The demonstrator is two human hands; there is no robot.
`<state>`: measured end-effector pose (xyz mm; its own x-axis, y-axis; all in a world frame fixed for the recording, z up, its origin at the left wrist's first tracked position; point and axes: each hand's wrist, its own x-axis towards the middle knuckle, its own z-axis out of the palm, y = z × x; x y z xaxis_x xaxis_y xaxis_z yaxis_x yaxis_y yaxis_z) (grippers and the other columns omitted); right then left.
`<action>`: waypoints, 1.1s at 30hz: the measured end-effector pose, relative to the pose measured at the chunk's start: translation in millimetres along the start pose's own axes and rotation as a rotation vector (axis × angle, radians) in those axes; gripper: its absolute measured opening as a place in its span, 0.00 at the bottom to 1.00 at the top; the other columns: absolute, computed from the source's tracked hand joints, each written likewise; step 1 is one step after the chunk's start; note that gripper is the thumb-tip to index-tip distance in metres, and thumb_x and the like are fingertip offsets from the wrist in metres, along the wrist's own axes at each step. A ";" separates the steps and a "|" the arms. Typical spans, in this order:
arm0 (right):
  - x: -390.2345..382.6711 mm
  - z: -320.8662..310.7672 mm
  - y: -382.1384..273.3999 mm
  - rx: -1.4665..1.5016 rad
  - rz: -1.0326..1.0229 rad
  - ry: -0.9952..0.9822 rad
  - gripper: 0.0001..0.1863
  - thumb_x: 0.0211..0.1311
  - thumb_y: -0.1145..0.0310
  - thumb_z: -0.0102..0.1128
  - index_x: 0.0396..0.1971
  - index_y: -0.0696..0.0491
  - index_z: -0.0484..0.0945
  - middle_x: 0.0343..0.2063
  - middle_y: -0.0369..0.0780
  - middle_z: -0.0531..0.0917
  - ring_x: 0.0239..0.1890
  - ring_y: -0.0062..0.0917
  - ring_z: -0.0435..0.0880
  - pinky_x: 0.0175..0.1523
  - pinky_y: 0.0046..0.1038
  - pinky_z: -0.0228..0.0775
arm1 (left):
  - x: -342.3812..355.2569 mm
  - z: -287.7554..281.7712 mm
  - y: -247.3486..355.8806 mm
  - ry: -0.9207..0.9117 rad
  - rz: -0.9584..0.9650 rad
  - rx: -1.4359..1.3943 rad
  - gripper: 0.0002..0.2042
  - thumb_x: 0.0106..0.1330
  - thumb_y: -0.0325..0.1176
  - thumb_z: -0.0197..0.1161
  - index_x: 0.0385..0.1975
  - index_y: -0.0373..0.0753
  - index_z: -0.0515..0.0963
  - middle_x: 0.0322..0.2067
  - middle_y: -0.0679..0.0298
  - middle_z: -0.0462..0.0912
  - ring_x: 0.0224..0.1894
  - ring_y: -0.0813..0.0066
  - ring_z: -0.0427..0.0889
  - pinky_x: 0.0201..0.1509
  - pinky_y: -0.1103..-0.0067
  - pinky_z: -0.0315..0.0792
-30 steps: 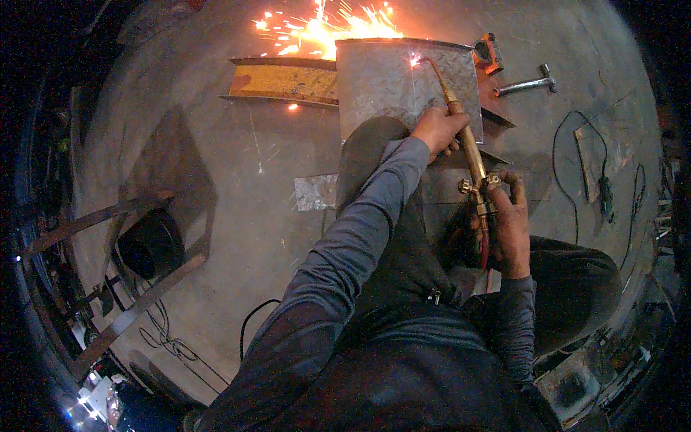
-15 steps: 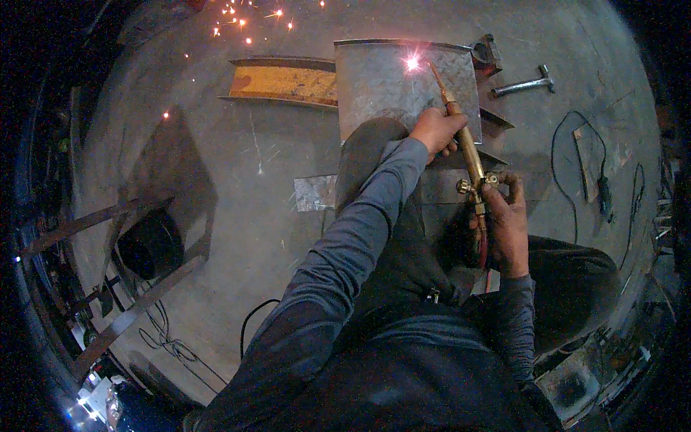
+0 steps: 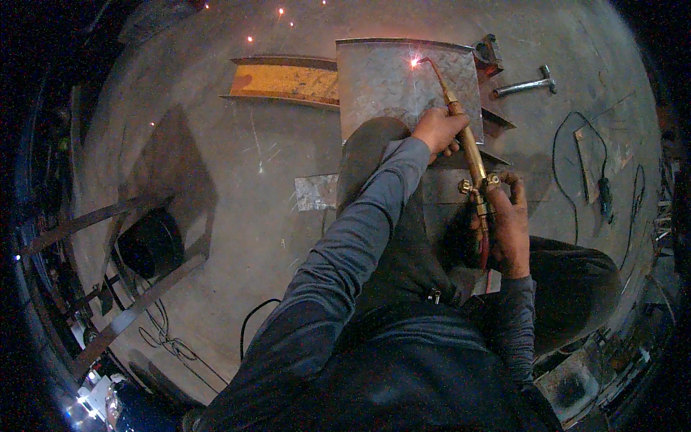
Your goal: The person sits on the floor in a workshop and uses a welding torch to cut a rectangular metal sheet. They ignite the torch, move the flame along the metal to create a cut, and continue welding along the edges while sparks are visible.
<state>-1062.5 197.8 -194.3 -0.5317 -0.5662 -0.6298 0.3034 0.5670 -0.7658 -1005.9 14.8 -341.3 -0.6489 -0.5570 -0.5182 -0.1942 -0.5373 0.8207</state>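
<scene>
A brass gas torch (image 3: 471,153) slants up and left between my two hands. My left hand (image 3: 437,132) is closed round the upper part of its handle. Lower down, my right hand (image 3: 508,216) grips it beside the brass valve knobs (image 3: 466,187), with a red hose running from the bottom end. The thin bent tip (image 3: 436,74) points at a small pinkish-white glow (image 3: 414,63) on a grey metal plate (image 3: 381,90). That plate lies across a yellow steel beam (image 3: 288,81), near my knee.
Right of the plate are a dark metal block (image 3: 489,54) and a hammer (image 3: 525,83). A black cable (image 3: 554,155) curls on the floor at the right. A small metal sheet (image 3: 315,193) lies left of my knee. Steel bars and a dark cylinder (image 3: 151,243) stand at the left.
The glow on the plate has shrunk and dimmed, and fewer sparks fly at the far left. The bent torch tip shows more plainly. Both hands keep their hold with hardly any movement.
</scene>
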 end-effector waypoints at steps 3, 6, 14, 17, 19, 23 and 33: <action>2.1 -1.2 3.8 0.029 -0.011 0.001 0.13 0.73 0.61 0.57 0.51 0.47 0.68 0.31 0.39 0.82 0.17 0.22 0.80 0.16 0.24 0.71 | -0.9 0.6 -0.2 -0.001 -0.005 -0.012 0.18 0.65 0.43 0.63 0.38 0.30 0.80 0.27 0.58 0.84 0.18 0.74 0.80 0.15 0.77 0.71; -1.9 1.4 -3.3 0.011 0.002 -0.005 0.13 0.73 0.61 0.57 0.51 0.47 0.67 0.31 0.39 0.82 0.17 0.23 0.80 0.16 0.24 0.71 | -2.3 0.4 1.5 -0.004 -0.006 -0.005 0.18 0.65 0.43 0.62 0.39 0.30 0.80 0.28 0.58 0.84 0.18 0.74 0.80 0.15 0.77 0.71; -0.3 -0.8 -0.2 -0.035 0.002 -0.020 0.16 0.73 0.62 0.58 0.53 0.47 0.64 0.29 0.39 0.81 0.17 0.23 0.80 0.16 0.24 0.71 | -3.3 -0.5 2.3 0.001 -0.010 0.020 0.18 0.65 0.43 0.63 0.39 0.31 0.80 0.28 0.59 0.84 0.18 0.74 0.80 0.15 0.76 0.71; 3.2 -3.0 5.9 -0.024 -0.023 -0.013 0.17 0.72 0.61 0.60 0.53 0.47 0.65 0.29 0.39 0.81 0.17 0.22 0.80 0.16 0.24 0.71 | -1.5 0.3 2.3 -0.005 -0.005 0.024 0.18 0.65 0.43 0.63 0.39 0.31 0.80 0.28 0.59 0.84 0.18 0.74 0.80 0.15 0.76 0.71; 1.1 -1.4 3.2 -0.057 -0.005 0.007 0.18 0.72 0.62 0.60 0.55 0.48 0.66 0.30 0.39 0.81 0.17 0.22 0.80 0.16 0.24 0.71 | -1.5 -0.3 2.4 -0.007 -0.007 0.040 0.18 0.66 0.44 0.63 0.39 0.31 0.80 0.28 0.59 0.84 0.18 0.73 0.80 0.16 0.76 0.72; -4.0 2.5 -4.7 -0.046 0.003 -0.013 0.22 0.70 0.65 0.58 0.60 0.45 0.65 0.31 0.39 0.82 0.23 0.21 0.81 0.22 0.22 0.71 | -8.4 1.9 10.8 0.011 0.091 0.020 0.19 0.66 0.46 0.64 0.43 0.32 0.80 0.29 0.60 0.84 0.20 0.74 0.80 0.18 0.75 0.73; -7.6 3.9 -2.2 0.023 -0.082 -0.123 0.27 0.64 0.78 0.57 0.62 0.46 0.64 0.37 0.39 0.83 0.23 0.19 0.79 0.24 0.21 0.72 | -13.6 4.3 19.6 0.029 0.357 -0.034 0.21 0.67 0.46 0.65 0.49 0.33 0.78 0.31 0.63 0.83 0.23 0.78 0.78 0.18 0.78 0.72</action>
<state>-1056.1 198.6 -188.4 -0.4552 -0.6794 -0.5754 0.2816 0.5033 -0.8170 -1004.0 14.6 -317.1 -0.6502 -0.7310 -0.2071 0.0657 -0.3257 0.9432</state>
